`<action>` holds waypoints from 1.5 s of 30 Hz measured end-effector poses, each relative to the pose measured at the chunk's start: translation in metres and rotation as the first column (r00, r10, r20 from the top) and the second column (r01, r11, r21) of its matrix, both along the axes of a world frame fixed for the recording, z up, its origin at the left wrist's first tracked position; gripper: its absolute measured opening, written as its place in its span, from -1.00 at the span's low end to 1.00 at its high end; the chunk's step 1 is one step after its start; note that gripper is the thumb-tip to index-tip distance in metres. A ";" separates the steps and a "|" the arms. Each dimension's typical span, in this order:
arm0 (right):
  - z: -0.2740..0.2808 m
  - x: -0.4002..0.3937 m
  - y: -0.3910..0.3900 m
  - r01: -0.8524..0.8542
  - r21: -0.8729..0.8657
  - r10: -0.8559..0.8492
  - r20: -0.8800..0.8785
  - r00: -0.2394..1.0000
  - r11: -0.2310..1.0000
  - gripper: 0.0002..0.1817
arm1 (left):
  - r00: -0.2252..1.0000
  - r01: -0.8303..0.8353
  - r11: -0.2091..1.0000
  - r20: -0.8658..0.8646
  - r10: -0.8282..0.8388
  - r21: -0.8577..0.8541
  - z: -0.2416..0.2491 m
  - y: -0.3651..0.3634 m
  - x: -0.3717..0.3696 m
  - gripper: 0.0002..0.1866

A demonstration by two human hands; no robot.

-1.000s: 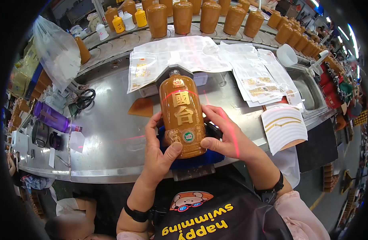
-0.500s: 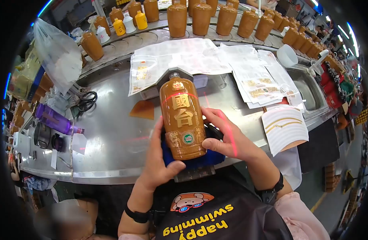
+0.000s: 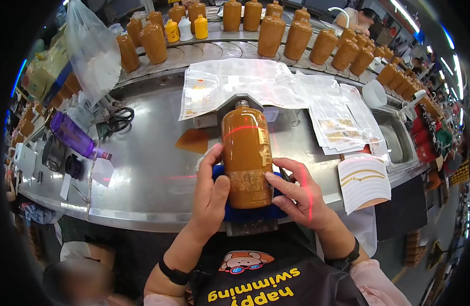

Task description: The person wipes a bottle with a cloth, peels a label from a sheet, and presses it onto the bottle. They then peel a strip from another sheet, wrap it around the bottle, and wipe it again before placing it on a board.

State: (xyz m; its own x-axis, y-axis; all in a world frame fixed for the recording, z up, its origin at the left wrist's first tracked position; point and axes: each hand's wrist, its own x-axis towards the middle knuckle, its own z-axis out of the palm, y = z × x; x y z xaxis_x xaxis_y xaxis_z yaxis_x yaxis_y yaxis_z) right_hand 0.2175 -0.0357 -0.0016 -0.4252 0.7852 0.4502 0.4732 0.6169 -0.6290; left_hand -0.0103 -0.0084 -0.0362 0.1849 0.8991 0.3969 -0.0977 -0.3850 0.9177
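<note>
A glossy brown bottle (image 3: pixel 242 153) lies tilted back in a dark angled holder (image 3: pixel 226 106), its neck away from me. Gold characters and a label run along its right side, and a raised gold band circles its lower part. My left hand (image 3: pixel 208 193) is curled against the bottle's left side, with a bit of white material (image 3: pixel 203 159) by its fingers. On the lower right side, my right hand (image 3: pixel 301 194) grips the bottle with thumb and fingertips. Blue cloth (image 3: pixel 234 214) shows beneath the bottle. Thin red light lines cross the bottle and my right hand.
White sheets with gold labels (image 3: pixel 337 130) lie right of centre, and a white curved pad with gold strips (image 3: pixel 365 181) is at the right edge. Scissors (image 3: pixel 120 120) and a purple bottle (image 3: pixel 74 135) are on the left. Behind, a conveyor (image 3: pixel 214 50) carries several brown bottles.
The bottle has been turned about its long axis, so the gold characters have shifted from its front to its right side. Both hands have stayed on it. The view has swung slightly left.
</note>
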 end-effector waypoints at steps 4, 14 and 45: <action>-0.001 -0.002 0.000 0.014 0.029 -0.015 0.025 1.000 0.999 -0.44 | 0.997 -0.052 0.997 -0.055 0.049 -0.059 0.000 -0.002 0.009 -0.39; -0.002 -0.003 -0.001 0.031 0.019 -0.032 0.022 0.999 0.999 -0.44 | 0.884 -0.118 0.909 -0.376 0.279 0.399 0.024 -0.022 0.009 -0.45; -0.005 0.015 0.005 0.104 0.168 -0.112 0.040 0.993 0.980 -0.41 | 0.721 -0.097 0.915 -0.606 0.336 0.392 -0.001 -0.032 0.001 -0.15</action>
State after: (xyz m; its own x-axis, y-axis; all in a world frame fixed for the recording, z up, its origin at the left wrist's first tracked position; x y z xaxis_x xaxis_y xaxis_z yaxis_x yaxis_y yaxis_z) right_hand 0.2329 -0.0309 -0.0064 -0.3670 0.7439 0.5585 0.5705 0.6543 -0.4964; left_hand -0.0091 -0.0404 -0.0371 0.3185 0.7958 0.5151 0.5962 -0.5906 0.5438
